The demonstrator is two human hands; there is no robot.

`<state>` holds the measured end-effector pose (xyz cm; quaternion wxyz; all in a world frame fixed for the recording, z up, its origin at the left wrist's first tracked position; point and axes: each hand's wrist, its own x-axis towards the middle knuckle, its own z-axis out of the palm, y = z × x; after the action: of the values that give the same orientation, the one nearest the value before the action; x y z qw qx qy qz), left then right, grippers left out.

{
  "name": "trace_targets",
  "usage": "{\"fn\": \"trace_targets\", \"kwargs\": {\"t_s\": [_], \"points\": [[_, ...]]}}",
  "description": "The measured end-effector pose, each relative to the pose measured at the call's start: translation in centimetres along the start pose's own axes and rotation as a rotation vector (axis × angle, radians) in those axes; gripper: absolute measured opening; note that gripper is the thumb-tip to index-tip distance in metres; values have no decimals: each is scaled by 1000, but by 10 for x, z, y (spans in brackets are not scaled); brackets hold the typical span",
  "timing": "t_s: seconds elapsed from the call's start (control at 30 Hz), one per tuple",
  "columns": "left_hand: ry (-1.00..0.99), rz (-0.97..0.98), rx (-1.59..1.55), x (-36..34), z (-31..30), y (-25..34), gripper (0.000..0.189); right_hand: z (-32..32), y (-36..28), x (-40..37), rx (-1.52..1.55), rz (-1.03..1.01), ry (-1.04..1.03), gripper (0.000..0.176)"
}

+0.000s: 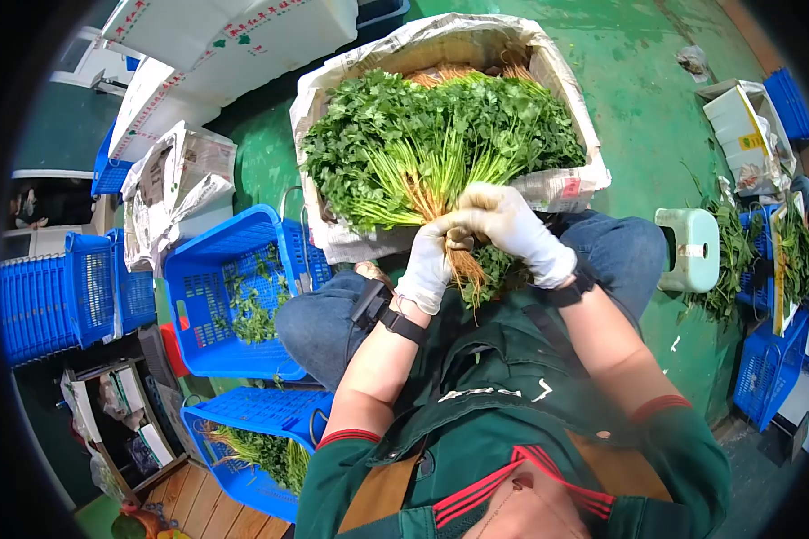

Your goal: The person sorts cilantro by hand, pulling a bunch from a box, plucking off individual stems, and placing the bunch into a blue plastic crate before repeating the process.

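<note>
A bunch of leafy greens (422,180) with pale stems and brown roots (464,267) lies with its leaves spread toward the box and its roots toward my body. My left hand (430,263), in a whitish glove, is closed around the base of the stems, just above the roots. From the other side my gloved right hand (517,232) meets it, fingers bent and pressed together at the same stem base. Its fingertips are partly hidden. Beyond both hands, a large box (562,193) lined with newspaper holds more of these greens, roots at the far side.
Blue plastic baskets (175,310) with loose greens stand at my left, near stacked blue crates (40,292). White foam boxes (270,49) are at the upper left. A pale green stool (689,250) stands right, beside more greens (728,260). The floor (638,126) is green.
</note>
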<state>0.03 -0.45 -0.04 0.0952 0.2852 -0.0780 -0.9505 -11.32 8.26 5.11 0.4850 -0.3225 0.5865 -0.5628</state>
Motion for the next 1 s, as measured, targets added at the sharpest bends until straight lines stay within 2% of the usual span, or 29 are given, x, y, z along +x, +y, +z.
{"fn": "trace_targets", "kwargs": {"t_s": [0.03, 0.07, 0.1, 0.17, 0.2, 0.23, 0.3, 0.33, 0.43, 0.5, 0.6, 0.7, 0.77, 0.83, 0.87, 1.0], "points": [[154, -13, 34, -4, 12, 0, 18, -4, -7, -5, -163, -72, -143, 14], [-45, -14, 32, 8, -23, 5, 23, -16, -19, -12, -620, 13, -335, 24], [-46, -16, 29, 8, -24, 6, 23, -20, -28, -14, -894, 32, -431, 30], [-247, -80, -41, 11, -24, 4, 20, -18, -26, -11, -701, -3, -53, 32], [-214, -102, -112, 12, -28, 3, 16, -19, -13, 2, -524, 16, 184, 32], [-218, -99, -109, 11, -24, 3, 16, -20, -17, 10, -605, -16, 387, 33], [-171, -99, -51, 5, -17, 6, 13, -22, -13, 32, -856, 49, 650, 31], [-163, -98, -75, 5, -17, 3, 12, -23, -8, 41, -904, 132, 623, 28], [-123, -45, -1, 4, -15, 3, 12, -26, 1, 49, -876, 145, 567, 28], [-90, -33, -6, 5, -16, 2, 11, -22, 8, 49, -834, 109, 584, 27], [-75, -21, 60, 6, -14, 0, 13, -17, 14, 48, -976, 70, 648, 26], [-23, 20, 115, 4, -11, -1, 13, -25, 12, 50, -835, 118, 549, 28], [22, 39, 129, 3, -9, 0, 13, -19, 12, 43, -782, 66, 537, 28], [32, 72, 131, 5, -10, -1, 15, -10, 15, 31, -608, -61, 507, 24], [8, 72, 144, 5, -11, -1, 16, -6, 31, 30, -322, -44, 449, 20], [69, 142, 146, 6, -9, -5, 19, 7, 14, 11, 6, -57, 324, 16]]}}
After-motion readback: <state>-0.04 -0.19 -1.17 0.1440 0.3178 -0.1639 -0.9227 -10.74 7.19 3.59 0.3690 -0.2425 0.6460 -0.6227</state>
